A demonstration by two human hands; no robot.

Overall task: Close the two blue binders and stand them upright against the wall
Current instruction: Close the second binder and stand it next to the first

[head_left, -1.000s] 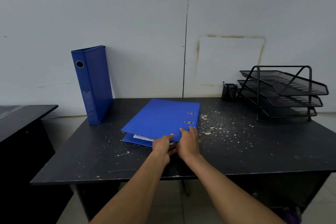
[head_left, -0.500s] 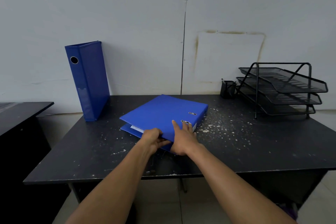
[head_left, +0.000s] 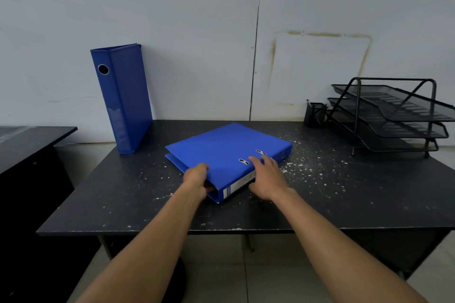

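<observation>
One blue binder [head_left: 123, 98] stands upright at the desk's back left, leaning against the white wall, spine with a round hole facing me. The second blue binder [head_left: 221, 152] lies flat and closed in the middle of the black desk [head_left: 344, 192], turned so its labelled spine faces front right. My left hand [head_left: 195, 178] grips its near left edge, fingers curled around the cover. My right hand [head_left: 267, 177] rests against the spine with fingertips on the top cover by the two metal slots.
A black three-tier mesh tray rack [head_left: 394, 115] and a small black pen cup [head_left: 315, 114] stand at the back right. White flecks scatter over the desk. Another dark desk [head_left: 27, 145] sits to the left across a gap.
The flat binder has been turned clockwise so its spine now shows at the front right. Both hands shifted with it, the left onto the edge, the right along the spine.
</observation>
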